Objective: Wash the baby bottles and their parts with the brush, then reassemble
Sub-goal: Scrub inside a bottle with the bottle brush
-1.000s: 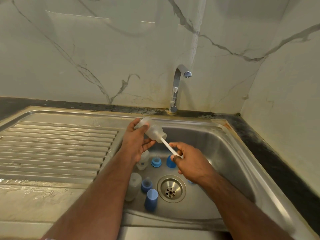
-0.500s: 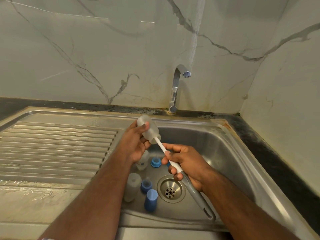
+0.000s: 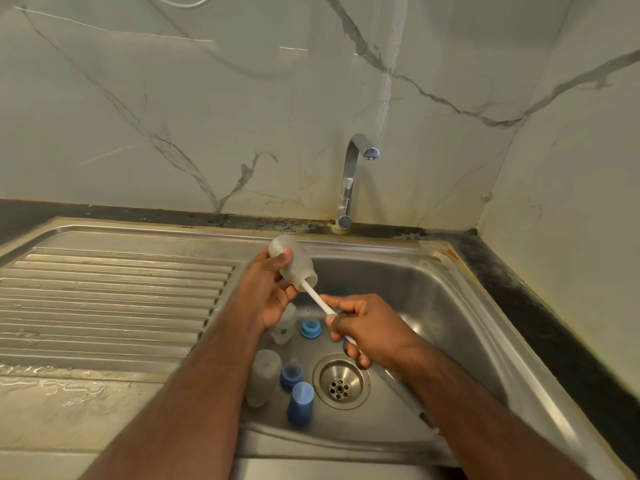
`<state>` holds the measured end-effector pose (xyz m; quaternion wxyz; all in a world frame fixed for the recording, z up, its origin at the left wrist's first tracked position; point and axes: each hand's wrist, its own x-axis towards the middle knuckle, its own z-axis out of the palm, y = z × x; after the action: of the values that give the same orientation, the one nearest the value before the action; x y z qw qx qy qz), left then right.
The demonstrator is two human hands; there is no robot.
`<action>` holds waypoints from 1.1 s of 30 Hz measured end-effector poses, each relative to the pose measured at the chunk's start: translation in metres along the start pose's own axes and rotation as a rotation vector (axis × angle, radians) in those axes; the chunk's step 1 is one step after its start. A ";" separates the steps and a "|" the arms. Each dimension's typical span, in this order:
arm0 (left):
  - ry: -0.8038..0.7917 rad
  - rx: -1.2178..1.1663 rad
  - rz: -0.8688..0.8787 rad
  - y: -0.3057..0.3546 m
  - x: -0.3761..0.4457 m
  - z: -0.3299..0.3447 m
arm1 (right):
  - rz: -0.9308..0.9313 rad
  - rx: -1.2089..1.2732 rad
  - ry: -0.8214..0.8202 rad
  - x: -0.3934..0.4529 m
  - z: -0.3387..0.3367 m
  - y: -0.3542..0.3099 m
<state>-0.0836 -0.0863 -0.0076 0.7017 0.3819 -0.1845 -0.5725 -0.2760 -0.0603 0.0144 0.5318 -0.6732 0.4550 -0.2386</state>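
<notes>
1. No readable writing anywhere; only a small blue printed mark, too blurred to read, on the clear bottle (image 3: 284,323) lying in the sink (image 3: 450,306) just under the left hand
2. Left hand (image 3: 266,292) curled round a frosted baby bottle (image 3: 294,259), held above the basin's back-left corner, tilted with its mouth down and to the right, thumb pressed on the wall near the base
3. Right hand (image 3: 367,329) clenched round the brush handle (image 3: 317,297), white shaft running up and left into the bottle's mouth; brush head hidden inside
4. Grey end of the handle sticking out below the right wrist
5. Hands near each other, bridged by the shaft
6. On the basin floor, left of the drain (image 3: 341,381): a frosted bottle (image 3: 265,375), a blue cap (image 3: 300,403), a blue collar with teat (image 3: 291,374), and a blue ring (image 3: 310,328) further back
7. Tap (image 3: 349,181) behind the basin, no water running
</notes>
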 end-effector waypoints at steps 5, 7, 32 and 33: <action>0.028 -0.005 0.018 0.001 0.000 0.001 | -0.081 -0.284 0.120 0.005 0.003 0.003; 0.034 -0.022 0.009 0.000 0.000 0.001 | -0.006 0.026 0.074 0.003 0.005 0.002; 0.088 -0.090 0.047 0.005 0.000 0.002 | 0.085 0.423 -0.132 -0.001 0.002 0.000; 0.090 -0.085 0.049 0.004 0.000 0.002 | 0.074 0.333 -0.128 0.001 0.000 0.001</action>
<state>-0.0820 -0.0868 -0.0031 0.7385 0.3725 -0.1377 -0.5449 -0.2756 -0.0610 0.0133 0.6722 -0.5723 0.3991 -0.2477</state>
